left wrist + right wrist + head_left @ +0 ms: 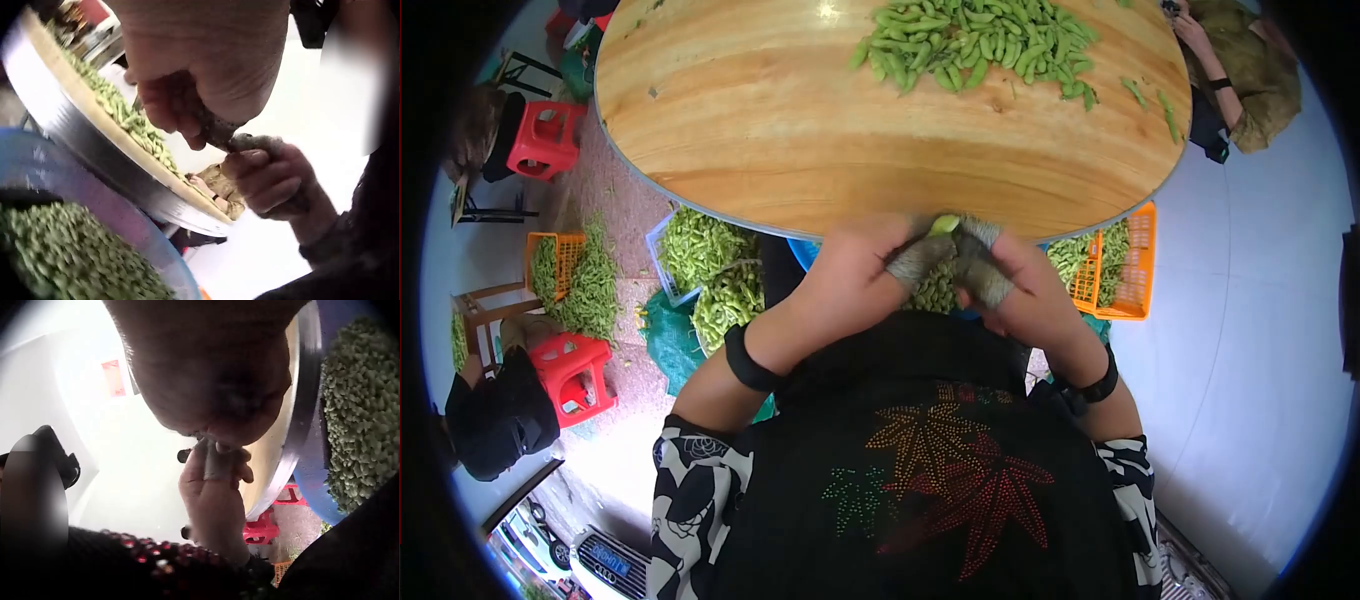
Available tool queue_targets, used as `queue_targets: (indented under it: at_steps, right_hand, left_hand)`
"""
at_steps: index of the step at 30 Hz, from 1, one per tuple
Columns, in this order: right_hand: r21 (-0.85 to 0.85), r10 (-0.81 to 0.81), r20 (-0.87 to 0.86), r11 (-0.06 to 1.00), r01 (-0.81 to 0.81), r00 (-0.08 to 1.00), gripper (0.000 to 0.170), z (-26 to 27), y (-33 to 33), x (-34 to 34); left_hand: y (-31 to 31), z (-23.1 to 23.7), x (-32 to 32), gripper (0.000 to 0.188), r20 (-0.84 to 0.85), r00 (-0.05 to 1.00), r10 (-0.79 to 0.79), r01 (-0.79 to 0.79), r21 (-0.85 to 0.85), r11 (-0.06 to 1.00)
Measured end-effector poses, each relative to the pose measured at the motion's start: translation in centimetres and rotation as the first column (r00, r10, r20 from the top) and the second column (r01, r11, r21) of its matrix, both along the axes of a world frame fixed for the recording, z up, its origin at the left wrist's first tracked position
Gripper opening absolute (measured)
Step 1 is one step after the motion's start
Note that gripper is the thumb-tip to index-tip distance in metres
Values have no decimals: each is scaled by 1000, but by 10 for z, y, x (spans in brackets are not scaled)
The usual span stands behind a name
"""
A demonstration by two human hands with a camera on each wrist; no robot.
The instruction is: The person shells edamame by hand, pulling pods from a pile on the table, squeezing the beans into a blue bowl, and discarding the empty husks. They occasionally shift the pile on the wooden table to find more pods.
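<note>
A green soybean pod (945, 224) shows between the two hands, close to the near edge of the round wooden table (830, 170). My left hand (862, 262) pinches it from one side with curled fingers. From the other side my right hand (1032, 288) pinches it, fingertips meeting those of the left. Grey wraps cover some thumbs and fingers. Below the hands is a blue basin (140, 215) full of shelled green beans (69, 250). In both wrist views the hands largely hide the pod.
A pile of pods (980, 45) lies on the table's far side. Pod-filled crates, an orange one (1138, 262) at right and a pale one (662, 262) at left, stand beneath the edge. Red stools (572, 375) are at left. Another person's arm (1208, 60) is at the upper right.
</note>
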State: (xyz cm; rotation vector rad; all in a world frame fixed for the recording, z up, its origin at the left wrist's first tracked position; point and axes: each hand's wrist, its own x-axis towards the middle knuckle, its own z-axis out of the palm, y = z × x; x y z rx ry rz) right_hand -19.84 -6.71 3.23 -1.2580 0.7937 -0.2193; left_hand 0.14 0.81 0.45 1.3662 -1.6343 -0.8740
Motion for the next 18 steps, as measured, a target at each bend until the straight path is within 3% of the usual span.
queue_targets:
  at_steps: [1, 3, 4, 6, 7, 9, 11, 12, 13, 14, 15, 16, 17, 18]
  right_hand:
    - [81, 24, 10, 996, -24, 1000, 35, 6, -1, -5]
    - [149, 44, 28, 988, -48, 999, 35, 9, -4, -7]
    - [63, -27, 37, 998, 24, 999, 35, 6, -4, -6]
    - [-158, -127, 87, 977, 140, 988, 31, -12, -4, 2]
    - [-162, -133, 92, 976, 147, 987, 31, -16, -5, 5]
    - [-1, -117, 78, 993, 117, 990, 21, -16, -7, 11]
    - [-55, -100, 70, 993, 104, 993, 17, -14, -5, 9]
    - [-37, -31, 112, 999, 35, 993, 17, -13, -4, 5]
    - [-23, 37, 155, 999, -34, 987, 18, -15, -3, 3]
    - [-213, 0, 275, 975, 61, 961, 24, -27, 3, 8]
    - [-226, 2, 283, 972, 65, 959, 24, -27, 4, 8]
    - [-506, 32, 113, 862, 30, 993, 25, -26, 4, 9]
    - [-731, 3, -61, 681, -47, 998, 27, -25, 6, 8]
    - [-765, -28, -262, 616, -190, 965, 25, -20, 13, 10]
  left_hand:
    - [1, -1, 1, 21, -468, 884, 12, 121, 252, 960]
    - [3, 4, 3, 20, -500, 865, 27, 161, 329, 931]
    - [5, 6, 3, 20, -536, 842, 60, 200, 414, 888]
    - [5, 1, -4, 18, -484, 875, 9, 184, 351, 918]
    - [5, -2, -7, 17, -429, 903, -33, 170, 286, 943]
    - [6, 3, -6, 15, -437, 898, -41, 165, 250, 954]
    - [5, 16, 3, 15, -708, 689, 155, 382, 536, 753]
    - [6, 16, 5, 15, -704, 696, 143, 380, 529, 759]
    - [8, 12, 7, 16, -825, 528, 199, 500, 491, 713]
    - [10, 9, 7, 17, -903, 340, 264, 609, 425, 670]
    - [10, 9, 6, 17, -903, 348, 251, 607, 421, 674]
    - [10, 9, 4, 16, -716, 689, 114, 438, 537, 721]
    - [11, 7, 3, 16, -393, 920, 3, 241, 570, 786]
    - [11, 2, 1, 17, -239, 961, -139, 228, 401, 887]
